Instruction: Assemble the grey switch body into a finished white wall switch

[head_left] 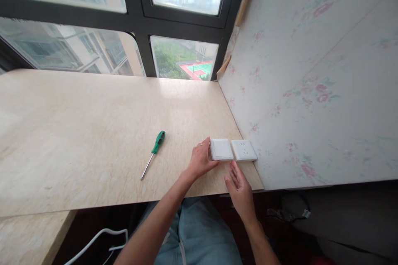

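Observation:
A square white wall switch (221, 150) with a wide plain rocker lies on the stone ledge. My left hand (201, 158) grips it at its left side, fingers at the far corner and thumb along the near edge. Just right of it sits a white wall socket (244, 150) with several slots, close to the papered wall. Below the gap between the two, my right hand (239, 186) hovers near the switch's near right corner. Its fingers are extended and the thumb stands apart, with nothing held.
A screwdriver (158, 143) with a green and black handle lies on the ledge (77, 132) to the left. The flowered wall (280, 91) bounds the right side, dark-framed windows (183, 29) the back. Below the front edge hangs a white cable (102, 232).

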A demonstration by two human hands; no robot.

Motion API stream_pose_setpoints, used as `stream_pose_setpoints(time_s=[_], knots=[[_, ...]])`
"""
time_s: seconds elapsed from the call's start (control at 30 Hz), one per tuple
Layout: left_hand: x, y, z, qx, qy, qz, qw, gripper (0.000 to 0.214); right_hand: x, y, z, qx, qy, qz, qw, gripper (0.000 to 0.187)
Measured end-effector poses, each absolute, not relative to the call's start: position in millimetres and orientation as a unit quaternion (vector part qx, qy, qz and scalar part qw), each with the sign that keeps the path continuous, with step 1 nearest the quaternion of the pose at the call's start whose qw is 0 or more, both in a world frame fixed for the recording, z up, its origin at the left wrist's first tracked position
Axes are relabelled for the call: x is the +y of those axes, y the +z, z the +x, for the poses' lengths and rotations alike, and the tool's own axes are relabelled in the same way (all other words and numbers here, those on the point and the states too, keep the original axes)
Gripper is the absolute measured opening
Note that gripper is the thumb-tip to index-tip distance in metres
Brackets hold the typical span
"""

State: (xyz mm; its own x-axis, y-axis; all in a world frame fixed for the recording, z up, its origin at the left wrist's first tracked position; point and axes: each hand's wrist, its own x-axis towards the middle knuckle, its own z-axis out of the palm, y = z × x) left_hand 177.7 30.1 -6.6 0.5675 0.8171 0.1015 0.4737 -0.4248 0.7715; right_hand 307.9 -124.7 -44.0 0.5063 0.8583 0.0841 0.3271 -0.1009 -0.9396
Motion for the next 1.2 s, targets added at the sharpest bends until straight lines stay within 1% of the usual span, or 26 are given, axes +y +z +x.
stream_pose_setpoints(time_s=[0.1, 0.23, 0.3, 0.4, 0.5, 0.6, 0.67, 0.7, 0.77, 0.83, 0.87, 0.9, 0.93, 0.97, 1.0, 1.1, 1.13, 1.2], knots=[[24.9, -6.5, 179.8, 0.415, 0.243, 0.804, 0.349, 0.095, -123.9, -44.7, 307.2, -0.417, 0.253, -0.693, 0.530, 0.059], [21.4, -4.3, 181.4, 0.426, 0.238, 0.801, 0.346, 0.096, -118.9, -43.2, 307.4, -0.366, 0.219, -0.688, 0.587, 0.043], [21.2, -1.7, 182.1, 0.436, 0.226, 0.800, 0.345, 0.097, -117.3, -40.7, 305.5, -0.334, 0.194, -0.703, 0.598, 0.038], [20.9, 1.2, 184.0, 0.442, 0.218, 0.798, 0.345, 0.097, -116.6, -37.4, 300.6, -0.327, 0.170, -0.724, 0.583, 0.037], [18.4, -0.5, 187.4, 0.438, 0.227, 0.798, 0.347, 0.098, -116.9, -37.1, 296.9, -0.364, 0.139, -0.731, 0.561, 0.034], [15.4, -6.0, 185.3, 0.415, 0.237, 0.802, 0.359, 0.102, -117.3, -39.0, 296.6, -0.390, 0.116, -0.734, 0.543, 0.032], [17.1, -8.6, 173.6, 0.386, 0.264, 0.808, 0.358, 0.101, -117.9, -40.6, 297.4, -0.396, 0.111, -0.737, 0.536, 0.031], [20.0, -8.6, 163.2, 0.375, 0.288, 0.810, 0.348, 0.096, -118.3, -41.4, 297.9, -0.398, 0.110, -0.738, 0.534, 0.031], [31.0, -5.3, 133.3, 0.393, 0.342, 0.802, 0.292, 0.079, -118.9, -43.0, 298.4, -0.402, 0.105, -0.738, 0.531, 0.031], [46.8, 1.7, 95.3, 0.487, 0.359, 0.770, 0.202, 0.063, -119.3, -44.9, 298.3, -0.406, 0.100, -0.738, 0.530, 0.030], [55.1, 5.7, 75.7, 0.552, 0.341, 0.745, 0.155, 0.059, -119.2, -45.9, 298.0, -0.408, 0.097, -0.737, 0.529, 0.030], [62.8, 9.5, 57.5, 0.609, 0.307, 0.721, 0.123, 0.061, -119.1, -46.8, 297.7, -0.411, 0.094, -0.737, 0.528, 0.030], [69.3, 12.5, 41.5, 0.651, 0.265, 0.702, 0.115, 0.065, -118.9, -47.7, 297.3, -0.414, 0.090, -0.737, 0.526, 0.029], [74.3, 14.7, 28.7, 0.671, 0.223, 0.695, 0.131, 0.065, -118.6, -48.4, 297.0, -0.418, 0.084, -0.738, 0.523, 0.028], [77.8, 15.8, 19.4, 0.672, 0.207, 0.696, 0.144, 0.058, -118.3, -49.0, 296.8, -0.423, 0.078, -0.738, 0.520, 0.028], [81.9, 15.5, 10.7, 0.665, 0.186, 0.702, 0.173, 0.025, -118.2, -49.6, 296.9, -0.436, 0.063, -0.739, 0.510, 0.027], [82.6, 15.4, 12.3, 0.661, 0.185, 0.705, 0.178, 0.017, -118.4, -49.6, 297.2, -0.439, 0.061, -0.738, 0.509, 0.027], [85.3, 17.7, 18.8, 0.648, 0.188, 0.715, 0.183, 0.011, -119.2, -49.7, 298.0, -0.446, 0.058, -0.735, 0.508, 0.026]])
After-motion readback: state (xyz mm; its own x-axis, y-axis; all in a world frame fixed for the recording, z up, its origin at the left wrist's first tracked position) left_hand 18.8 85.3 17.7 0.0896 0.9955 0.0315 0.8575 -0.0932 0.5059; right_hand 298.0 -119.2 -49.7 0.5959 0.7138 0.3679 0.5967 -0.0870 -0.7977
